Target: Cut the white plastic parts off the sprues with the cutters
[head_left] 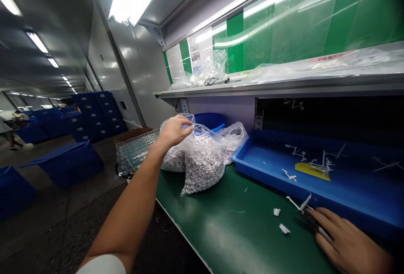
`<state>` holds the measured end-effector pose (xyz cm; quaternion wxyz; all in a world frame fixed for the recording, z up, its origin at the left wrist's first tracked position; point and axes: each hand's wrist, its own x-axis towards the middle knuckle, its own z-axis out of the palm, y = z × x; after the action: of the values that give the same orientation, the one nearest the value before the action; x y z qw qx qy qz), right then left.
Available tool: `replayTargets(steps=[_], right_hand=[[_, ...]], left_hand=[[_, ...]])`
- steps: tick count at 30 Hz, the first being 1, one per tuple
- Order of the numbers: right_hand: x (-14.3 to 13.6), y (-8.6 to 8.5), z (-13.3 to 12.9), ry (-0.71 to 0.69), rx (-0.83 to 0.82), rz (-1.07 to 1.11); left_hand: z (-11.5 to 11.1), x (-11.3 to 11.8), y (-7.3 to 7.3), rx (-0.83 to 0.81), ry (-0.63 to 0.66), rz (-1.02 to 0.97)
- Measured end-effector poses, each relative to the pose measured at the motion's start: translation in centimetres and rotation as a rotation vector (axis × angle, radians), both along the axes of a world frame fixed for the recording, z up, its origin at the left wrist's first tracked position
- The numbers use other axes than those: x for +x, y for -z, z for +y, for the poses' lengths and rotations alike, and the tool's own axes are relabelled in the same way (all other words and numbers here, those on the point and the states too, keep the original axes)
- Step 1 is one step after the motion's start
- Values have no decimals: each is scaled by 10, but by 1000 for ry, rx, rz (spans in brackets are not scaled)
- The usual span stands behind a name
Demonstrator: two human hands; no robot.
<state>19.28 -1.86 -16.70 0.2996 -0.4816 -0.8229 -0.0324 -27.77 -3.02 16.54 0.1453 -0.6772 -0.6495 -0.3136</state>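
Observation:
My left hand [177, 131] is over the mouth of a clear plastic bag [205, 160] filled with small white plastic pieces. Its thumb and forefinger are a little apart, and I see nothing between them. At the lower right, my right hand [344, 236] is closed round a pair of nippers [322, 230], partly hidden by the fingers. By the nippers' tip is a white plastic sprue [304, 203]; whether the jaws grip it I cannot tell. Two small white parts [284, 229] lie on the green tabletop [233, 227] to its left.
A blue tray [268, 173] holds several white sprues and a yellow piece [312, 171]. More filled bags [235, 137] stand behind the front one, near a blue basin [210, 120]. A wire rack [135, 150] is at the left; a shelf [284, 84] overhangs the table.

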Motion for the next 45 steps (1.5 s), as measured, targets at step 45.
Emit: replayTargets(steps=[45], right_hand=[[-18,-116,-46,-85,-39,316]], left_hand=[[12,262,204,-672,765,-1472]])
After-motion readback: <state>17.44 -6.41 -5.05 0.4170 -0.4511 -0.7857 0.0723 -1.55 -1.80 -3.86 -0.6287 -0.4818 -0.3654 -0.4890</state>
